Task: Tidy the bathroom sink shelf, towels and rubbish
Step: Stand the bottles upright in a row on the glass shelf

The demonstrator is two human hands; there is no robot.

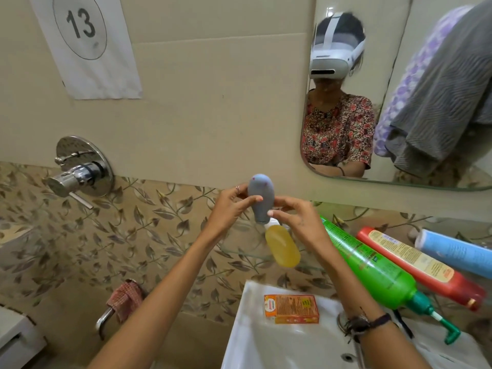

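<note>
**Bathroom shelf tidy: grey bottle held in both hands above shelf**

Bathroom, beige tile wall w/ leaf-pattern band below, white sink point(266, 350) at bottom of view. Glass shelf point(239, 251) sits under the mirror point(394, 166), hard to see since it's transparent.

Task obj now: grey bottle point(259, 198), upside-down-looking, rounded end up, narrow neck down, long axis near vertical w/ slight tilt. It's off the shelf, held in the air in front of the wall, just above the yellow bottle point(282, 246). Whether the two touch at the white cap: can't tell.

Left hand point(229, 206): fingers curled round the grey bottle's left side, thumb across the front at mid body. Right hand point(295, 217): thumb and fingertips pinch lower, at the neck. Both hands about equally near; left carries the body, right steers the neck end.

Key relation for next move (judgement): bottle needs standing on the shelf, free spot likely left of the yellow bottle, so it lies below and slightly toward the left hand. Neck-down now, so prob needs flipping or setting on its cap first.

Others on shelf, right side: green pump bottle point(372, 267), red bottle point(415, 265), blue bottle point(452, 251), all leaning out toward the camera. Orange carton point(291, 308) lies flat on sink rim. Grey towel point(447, 89) and purple towel point(410, 75) hang at right; red check cloth point(125, 296) on rail at left. Risk: right forearm close to green bottle, could knock it.
</note>
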